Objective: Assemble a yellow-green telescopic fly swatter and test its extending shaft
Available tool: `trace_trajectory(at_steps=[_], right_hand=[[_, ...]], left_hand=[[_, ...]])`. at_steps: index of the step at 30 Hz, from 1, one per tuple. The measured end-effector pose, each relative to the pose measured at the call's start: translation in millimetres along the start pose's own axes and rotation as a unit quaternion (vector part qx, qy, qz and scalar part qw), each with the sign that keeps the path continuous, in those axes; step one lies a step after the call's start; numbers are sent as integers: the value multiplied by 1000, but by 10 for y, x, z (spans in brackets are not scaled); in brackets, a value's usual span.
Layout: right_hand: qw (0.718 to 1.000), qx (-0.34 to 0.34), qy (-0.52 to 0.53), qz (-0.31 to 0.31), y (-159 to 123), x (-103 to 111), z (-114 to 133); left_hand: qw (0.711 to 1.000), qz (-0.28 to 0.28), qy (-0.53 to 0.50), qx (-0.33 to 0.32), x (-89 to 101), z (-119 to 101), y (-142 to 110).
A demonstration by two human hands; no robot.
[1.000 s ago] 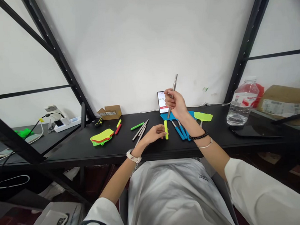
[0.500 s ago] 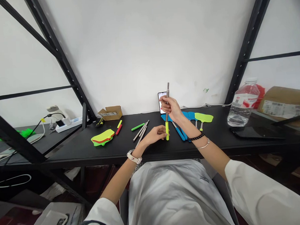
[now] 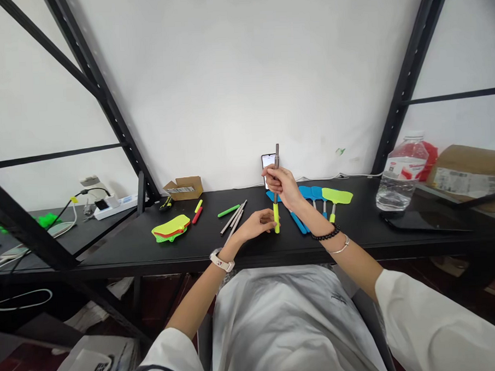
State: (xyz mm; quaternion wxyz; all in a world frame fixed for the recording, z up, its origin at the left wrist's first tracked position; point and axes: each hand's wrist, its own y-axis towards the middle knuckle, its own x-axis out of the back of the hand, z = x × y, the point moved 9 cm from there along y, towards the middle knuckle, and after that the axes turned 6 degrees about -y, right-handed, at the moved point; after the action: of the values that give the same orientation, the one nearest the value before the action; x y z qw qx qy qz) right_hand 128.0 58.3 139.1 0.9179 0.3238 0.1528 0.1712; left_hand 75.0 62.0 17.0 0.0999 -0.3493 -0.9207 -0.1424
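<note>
My right hand (image 3: 283, 186) is closed around a grey metal rod (image 3: 276, 158), held upright above the desk. The rod's lower end meets a yellow handle (image 3: 277, 219), also upright. My left hand (image 3: 259, 224) is closed on that handle, its fingertips at the lower part. Behind my right wrist lie blue fly swatters (image 3: 313, 192) and a yellow-green fly swatter (image 3: 337, 196), heads toward the wall. Left of my left hand are several loose metal rods (image 3: 233, 218) and a green handle (image 3: 228, 211).
Farther left lie stacked swatter heads (image 3: 171, 227), a red handle (image 3: 197, 215) and a small open cardboard box (image 3: 183, 188). A phone (image 3: 266, 161) leans on the wall. On the right stand a water bottle (image 3: 402, 173) and a dark tablet (image 3: 423, 221).
My right hand and the rod have moved slightly down toward the yellow handle. My left hand stays in nearly the same place.
</note>
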Motion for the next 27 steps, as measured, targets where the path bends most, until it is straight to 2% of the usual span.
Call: trace_trajectory(at_steps=[6, 10, 17, 27], right_hand=[[1000, -12, -8, -20, 29, 48, -9], [1000, -6, -17, -12, 81, 44, -1], [998, -39, -43, 5, 134, 16, -37], [998, -27, -57, 8, 140, 21, 36]], left_hand=[[1000, -2, 0, -6, 12, 29, 8], [1000, 2, 8, -14, 2, 19, 9], [1000, 13, 19, -22, -20, -29, -2], [999, 13, 26, -25, -26, -30, -2]])
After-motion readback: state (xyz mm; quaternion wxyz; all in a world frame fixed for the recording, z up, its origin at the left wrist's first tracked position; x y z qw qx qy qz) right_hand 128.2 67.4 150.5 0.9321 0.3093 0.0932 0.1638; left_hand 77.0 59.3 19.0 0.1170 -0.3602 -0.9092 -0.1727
